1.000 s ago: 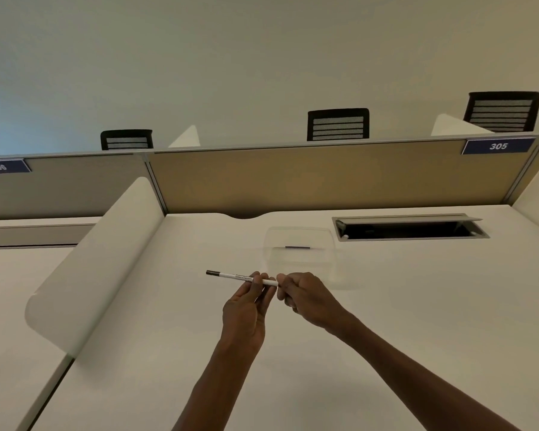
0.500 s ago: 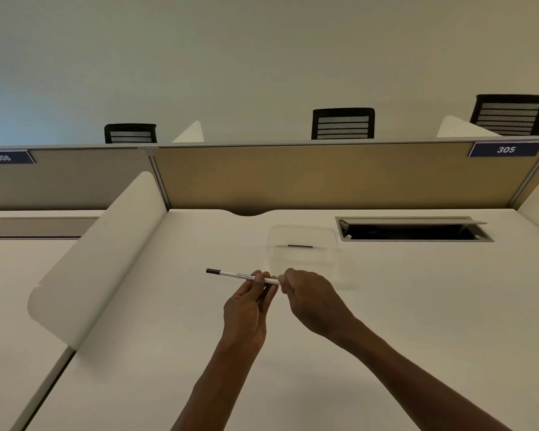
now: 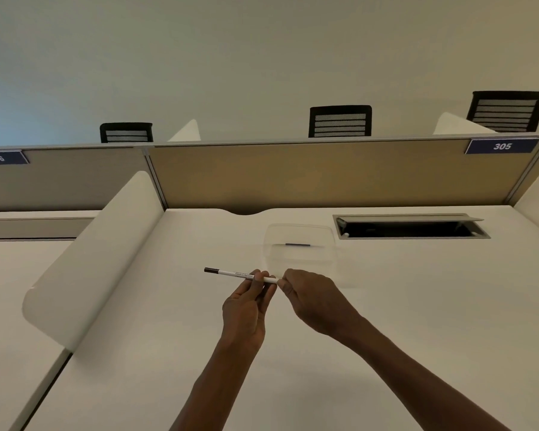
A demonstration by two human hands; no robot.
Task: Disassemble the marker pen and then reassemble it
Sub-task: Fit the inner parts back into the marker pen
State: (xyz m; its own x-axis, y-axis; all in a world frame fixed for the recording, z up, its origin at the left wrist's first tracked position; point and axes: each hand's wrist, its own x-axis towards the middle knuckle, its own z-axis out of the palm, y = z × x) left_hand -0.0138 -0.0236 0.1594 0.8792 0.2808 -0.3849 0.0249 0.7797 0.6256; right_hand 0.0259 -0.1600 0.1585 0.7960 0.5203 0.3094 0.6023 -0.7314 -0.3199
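Note:
A slim white marker pen (image 3: 234,273) with a dark left end is held level above the white desk (image 3: 417,306). My left hand (image 3: 246,306) pinches the barrel from below, near its right half. My right hand (image 3: 311,298) closes its fingertips on the pen's right end, which is hidden by the fingers. Behind the hands stands a clear plastic container (image 3: 299,244) with a small dark piece (image 3: 297,244) lying inside it.
An open cable hatch (image 3: 411,227) is sunk into the desk at the back right. A tan partition (image 3: 324,178) closes the far edge, and a white rounded divider (image 3: 97,259) bounds the left side. Black chairs stand beyond the partition.
The hands and pen have stayed almost still. My right hand's fingertips have shifted slightly on the pen's right end.

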